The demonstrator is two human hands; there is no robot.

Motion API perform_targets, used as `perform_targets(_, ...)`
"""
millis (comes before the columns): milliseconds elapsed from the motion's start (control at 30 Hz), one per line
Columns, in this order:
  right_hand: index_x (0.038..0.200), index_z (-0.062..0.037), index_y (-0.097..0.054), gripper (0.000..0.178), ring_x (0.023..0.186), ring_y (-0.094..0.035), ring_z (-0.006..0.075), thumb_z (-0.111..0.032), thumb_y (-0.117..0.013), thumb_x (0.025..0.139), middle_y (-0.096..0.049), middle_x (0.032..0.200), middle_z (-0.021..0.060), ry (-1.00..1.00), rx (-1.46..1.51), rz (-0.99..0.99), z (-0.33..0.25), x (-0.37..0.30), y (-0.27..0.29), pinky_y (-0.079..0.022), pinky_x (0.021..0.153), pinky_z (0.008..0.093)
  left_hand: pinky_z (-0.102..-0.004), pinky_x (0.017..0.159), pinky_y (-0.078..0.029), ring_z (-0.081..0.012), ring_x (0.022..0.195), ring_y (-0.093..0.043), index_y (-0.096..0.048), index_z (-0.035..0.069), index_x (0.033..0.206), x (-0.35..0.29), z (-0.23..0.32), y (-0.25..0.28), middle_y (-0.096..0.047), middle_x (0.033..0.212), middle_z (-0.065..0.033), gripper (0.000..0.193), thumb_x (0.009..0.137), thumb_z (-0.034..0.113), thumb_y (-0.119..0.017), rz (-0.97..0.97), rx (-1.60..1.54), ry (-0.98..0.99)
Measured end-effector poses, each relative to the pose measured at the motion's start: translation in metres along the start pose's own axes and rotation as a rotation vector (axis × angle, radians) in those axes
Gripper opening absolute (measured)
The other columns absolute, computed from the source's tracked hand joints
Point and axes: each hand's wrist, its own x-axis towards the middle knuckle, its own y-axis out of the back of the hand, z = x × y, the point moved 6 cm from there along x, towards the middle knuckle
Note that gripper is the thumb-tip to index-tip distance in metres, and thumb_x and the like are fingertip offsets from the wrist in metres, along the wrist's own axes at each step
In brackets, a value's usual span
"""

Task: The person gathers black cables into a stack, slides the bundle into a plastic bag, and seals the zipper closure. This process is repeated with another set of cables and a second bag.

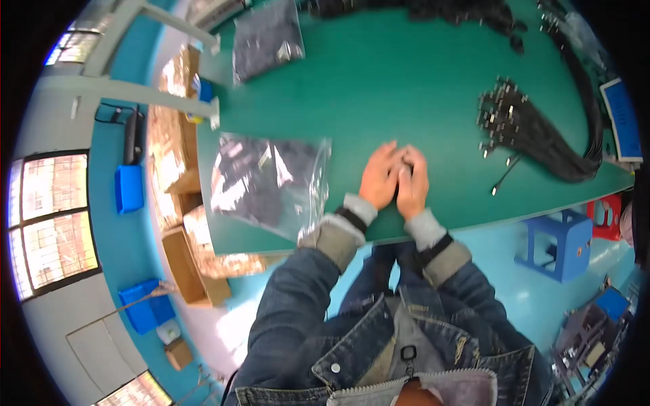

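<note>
Both my hands are close together over the near part of a green table (352, 88). My left hand (379, 176) has its fingers pressed together and bent toward the right one. My right hand (414, 181) is curled, thumb and fingers closed. A bit of something small and black (408, 164) shows between them; its kind is hidden by the fingers. Left of my hands lies a clear plastic bag (261, 179) with dark contents. To the right rests a bundle of black cables (542, 139) with shiny metal plugs, one cable end (500, 184) sticking out toward me.
Another bag (267, 40) of dark items lies at the far left, and more black cables (467, 12) line the far edge. A blue box (621, 118) sits at the right. Cardboard boxes (186, 267) stand beyond the left edge; a blue stool (558, 245) stands on the floor at right.
</note>
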Motion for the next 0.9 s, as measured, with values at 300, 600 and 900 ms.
perform_targets(300,0.12,0.0022,-0.04,0.051,0.12,-0.035,0.0409,-0.027,-0.056,0.081,-0.035,0.13,0.0244,0.306,-0.353,-0.183,-0.019,0.007,0.022,-0.03,0.099,0.045,-0.0404,0.099,-0.033,-0.0318,0.116,-0.045,-0.06,0.008,0.109,0.007,0.006,-0.005,-0.053,0.12,-0.0175,0.031,0.084,0.024,-0.051,0.001,0.141,0.156)
perform_targets(600,0.118,0.0014,-0.034,0.081,0.109,-0.041,0.0397,-0.024,-0.079,0.056,-0.043,0.112,0.022,0.259,-0.439,-0.456,-0.03,0.016,0.016,-0.037,0.091,0.0433,-0.042,0.093,-0.036,-0.0345,0.109,-0.047,-0.062,0.007,0.1,0.015,-0.022,-0.011,-0.057,0.113,-0.0141,0.027,0.083,0.025,-0.052,0.024,0.008,0.06)
perform_targets(900,0.109,0.0008,-0.039,0.073,0.097,-0.045,0.0367,-0.021,-0.081,0.054,-0.045,0.105,0.0195,0.37,-0.54,-0.478,-0.029,0.027,0.014,-0.039,0.083,0.0419,-0.04,0.082,-0.037,-0.0341,0.096,-0.048,-0.051,0.002,0.102,-0.114,0.045,0.106,-0.051,0.099,-0.0176,0.042,0.07,0.022,-0.07,0.631,0.589,0.142)
